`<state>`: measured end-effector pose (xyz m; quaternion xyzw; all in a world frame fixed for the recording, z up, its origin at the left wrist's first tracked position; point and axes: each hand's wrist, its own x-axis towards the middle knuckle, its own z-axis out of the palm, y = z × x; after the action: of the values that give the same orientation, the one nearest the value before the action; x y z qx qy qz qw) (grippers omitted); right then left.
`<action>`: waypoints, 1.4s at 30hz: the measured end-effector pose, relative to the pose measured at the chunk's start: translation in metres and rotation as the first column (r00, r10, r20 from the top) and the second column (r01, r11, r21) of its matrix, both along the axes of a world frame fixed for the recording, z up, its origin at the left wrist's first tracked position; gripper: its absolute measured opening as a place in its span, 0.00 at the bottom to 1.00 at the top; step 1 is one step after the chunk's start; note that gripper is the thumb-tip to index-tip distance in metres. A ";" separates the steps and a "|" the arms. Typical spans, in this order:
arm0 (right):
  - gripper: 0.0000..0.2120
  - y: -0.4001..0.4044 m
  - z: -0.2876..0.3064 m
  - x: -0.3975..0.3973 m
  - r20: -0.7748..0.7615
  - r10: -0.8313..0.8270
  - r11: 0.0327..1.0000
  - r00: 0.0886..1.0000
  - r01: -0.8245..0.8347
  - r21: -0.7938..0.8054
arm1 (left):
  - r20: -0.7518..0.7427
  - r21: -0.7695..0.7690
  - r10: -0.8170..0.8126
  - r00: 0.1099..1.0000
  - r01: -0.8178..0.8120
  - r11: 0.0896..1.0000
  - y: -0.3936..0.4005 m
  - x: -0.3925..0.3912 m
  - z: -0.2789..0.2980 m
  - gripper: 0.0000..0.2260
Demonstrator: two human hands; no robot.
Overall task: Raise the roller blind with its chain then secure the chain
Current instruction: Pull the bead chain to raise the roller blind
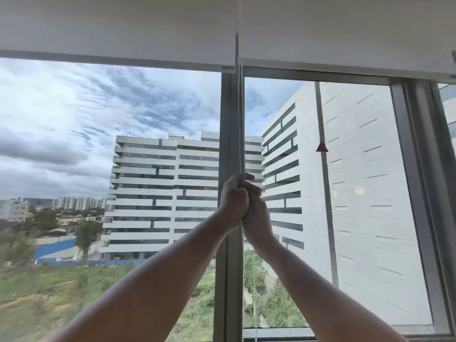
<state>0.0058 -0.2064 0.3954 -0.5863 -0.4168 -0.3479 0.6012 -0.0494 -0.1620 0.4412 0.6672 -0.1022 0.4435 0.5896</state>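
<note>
The chain [240,124] hangs as a thin beaded loop down the middle of the frame, in front of the grey window post [228,144], running from the top edge to the bottom. Both hands meet on it just below centre. The left hand [233,197] is closed in a fist around the chain, slightly higher, and the right hand [256,215] is closed around it just beneath, touching the left; both forearms reach up from the lower corners.

The roller blind [111,33] fills the top of the frame, its bottom bar [123,60] already high, with most of the glass uncovered. A second blind [345,33] sits to the upper right at about the same height.

The raising looks nearly finished. To do it well, the pull should go straight down along the post, on one strand of the loop only; I cannot tell whether the fists hold one strand or both. Short hand-over-hand pulls would keep the beads seated in the mechanism above. Whatever fixing will take the chain afterwards is not visible here.

Beyond the glass stand white office blocks [160,193] under a cloudy sky.
</note>
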 end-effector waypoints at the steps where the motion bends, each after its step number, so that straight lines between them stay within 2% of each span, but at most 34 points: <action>1: 0.13 0.000 -0.003 0.001 -0.010 0.007 1.000 1.000 -0.007 0.004 | -0.002 0.003 0.001 1.000 -0.001 1.000 0.000 0.001 -0.003 0.25; 8: 0.12 0.007 -0.021 0.006 -0.067 -0.017 0.999 0.998 0.014 -0.052 | -0.015 0.010 0.034 0.999 -0.034 0.999 0.006 0.003 -0.019 0.25; 23: 0.11 0.013 -0.032 0.008 -0.085 -0.010 0.999 0.996 0.006 -0.044 | -0.011 0.013 0.043 0.999 -0.043 0.999 0.012 0.005 -0.031 0.23; 29: 0.11 0.019 -0.044 0.006 -0.125 0.068 0.997 0.990 -0.070 -0.011 | -0.025 0.012 0.075 0.997 -0.075 0.997 0.015 0.004 -0.043 0.23; 36: 0.10 0.016 -0.050 0.005 -0.095 0.013 0.999 0.995 -0.016 -0.035 | -0.039 0.025 0.082 0.996 -0.081 0.996 0.015 0.004 -0.049 0.20; 42: 0.11 0.014 -0.059 -0.001 -0.119 0.087 0.996 0.989 -0.088 -0.006 | -0.044 0.043 0.095 0.995 -0.093 0.995 0.017 0.008 -0.059 0.22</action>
<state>0.0049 -0.1923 0.3367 -0.5906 -0.4075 -0.2833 0.6363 -0.0417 -0.1452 0.3824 0.6932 -0.0662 0.4534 0.5563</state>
